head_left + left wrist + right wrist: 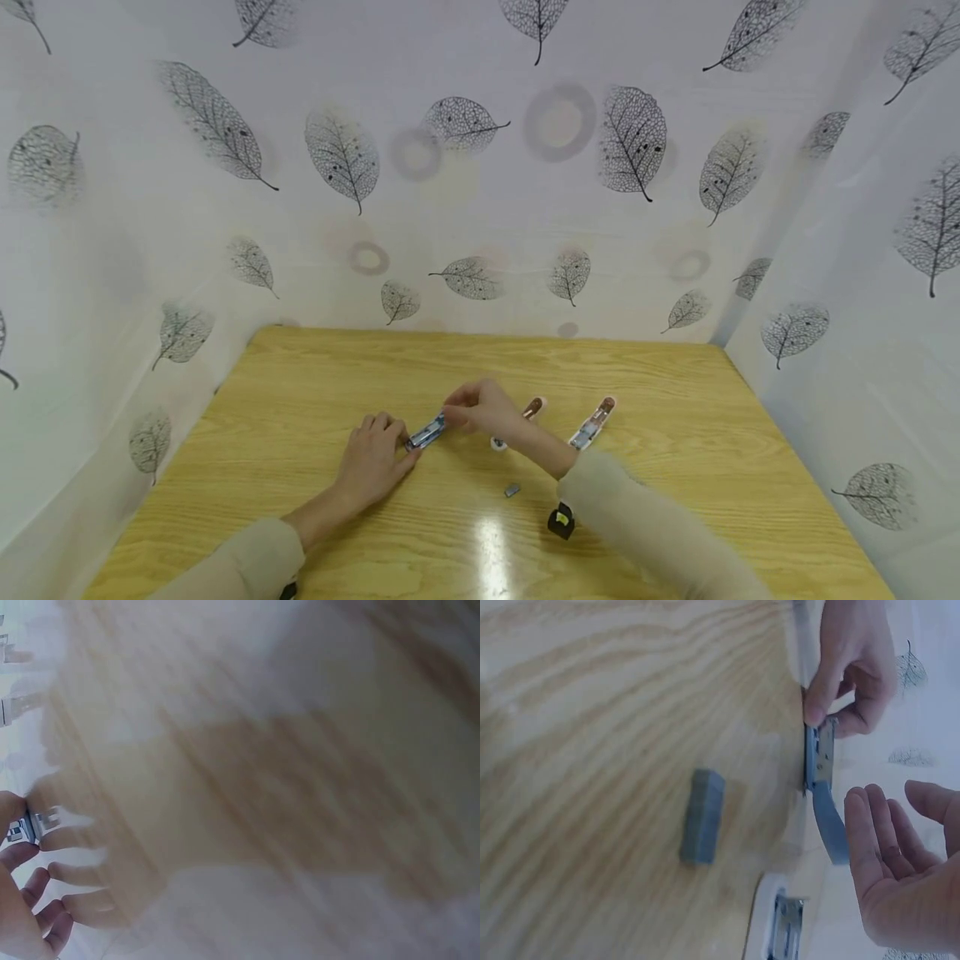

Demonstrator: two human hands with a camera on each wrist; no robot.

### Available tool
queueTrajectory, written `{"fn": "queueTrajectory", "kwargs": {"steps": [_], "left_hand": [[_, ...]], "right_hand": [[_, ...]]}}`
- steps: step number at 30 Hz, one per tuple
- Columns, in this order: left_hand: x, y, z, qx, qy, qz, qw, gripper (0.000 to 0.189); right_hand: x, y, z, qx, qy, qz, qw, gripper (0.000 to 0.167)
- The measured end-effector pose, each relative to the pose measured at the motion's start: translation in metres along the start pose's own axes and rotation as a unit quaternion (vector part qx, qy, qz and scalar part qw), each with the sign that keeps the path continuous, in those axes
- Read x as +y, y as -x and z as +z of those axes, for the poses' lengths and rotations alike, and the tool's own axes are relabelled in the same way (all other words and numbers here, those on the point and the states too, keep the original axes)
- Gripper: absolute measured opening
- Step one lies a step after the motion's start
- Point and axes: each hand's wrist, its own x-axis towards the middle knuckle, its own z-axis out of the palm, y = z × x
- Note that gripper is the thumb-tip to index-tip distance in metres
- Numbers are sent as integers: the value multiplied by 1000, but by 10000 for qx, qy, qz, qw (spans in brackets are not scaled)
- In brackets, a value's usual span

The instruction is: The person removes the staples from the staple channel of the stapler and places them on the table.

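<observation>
A small blue stapler (426, 432) sits on the wooden table, its blue top cover (829, 825) swung up from the metal body (823, 754). My left hand (375, 450) pinches one end of it between thumb and fingers, as the right wrist view shows. At the other end is my right hand (483, 407), fingers fairly straight and thumb apart, fingertips right at the raised cover. A short grey staple strip (703, 817) lies nearer to me on the table. In the left wrist view the stapler (28, 827) shows small at the left edge.
Right of the hands lies an opened stapler with a brown and white cover (589, 429). Another similar stapler (498, 443) is partly hidden behind my right forearm. A black block with a yellow mark (561, 521) shows beside the right sleeve. Leaf-patterned cloth walls (465, 208) surround the table.
</observation>
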Motion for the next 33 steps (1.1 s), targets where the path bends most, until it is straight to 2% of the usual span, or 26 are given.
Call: {"fn": "queueTrajectory", "kwargs": {"steps": [4,9,15,33], "left_hand": [[-1,-1,1,28,-18,44,10000,26],[0,-1,0,31,-43,78,10000,26],[0,0,0,24,-48,94,9999,26],[-2,2,1,101,-29,214,9997,25]], "right_hand": [[4,-3,13,111,-32,249,9996,22],[6,-6,26,115,245,419,9988,19],[7,-8,35,-34,-30,715,9974,17],[5,-12,47,-8,-203,944,9953,15]]}}
